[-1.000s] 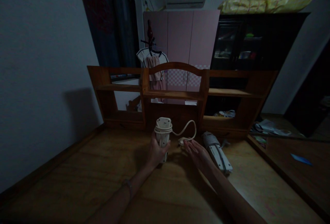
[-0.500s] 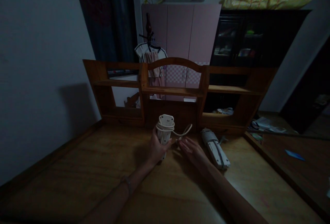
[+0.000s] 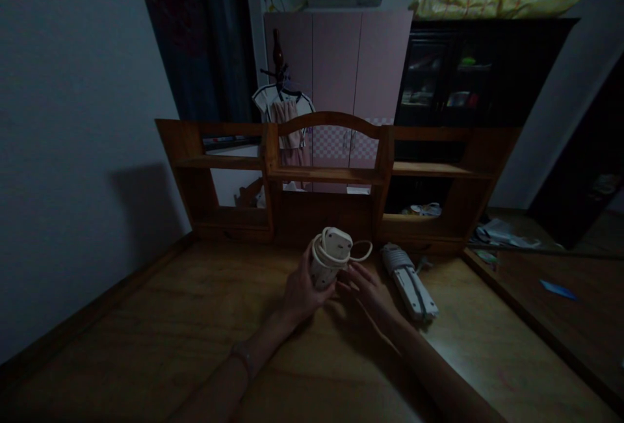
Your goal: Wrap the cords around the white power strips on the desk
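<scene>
My left hand (image 3: 305, 286) is wrapped around a white power strip (image 3: 338, 243), tilted with its end up and lifted over the desk. Turns of white cord (image 3: 322, 255) circle the strip near its upper end. A loose loop of this cord bulges out to the right, and my right hand (image 3: 363, 285) pinches it close to the strip. The fingertips of that hand are partly hidden, and so is the cord's end. A second power strip (image 3: 412, 286), bound with grey cord at its far end, lies on the desk beside my right hand.
The wooden desk (image 3: 160, 332) has a low shelf unit (image 3: 326, 176) along its back edge. A raised ledge (image 3: 536, 338) runs down the right side, with a blue packet (image 3: 557, 290) beyond it. Behind stand a pink wardrobe (image 3: 336, 65) and a dark cabinet (image 3: 453, 72).
The held power strip has tipped, its end now facing more toward me, and shifted slightly right. My right hand has come in closer to it, and the cord loop is smaller.
</scene>
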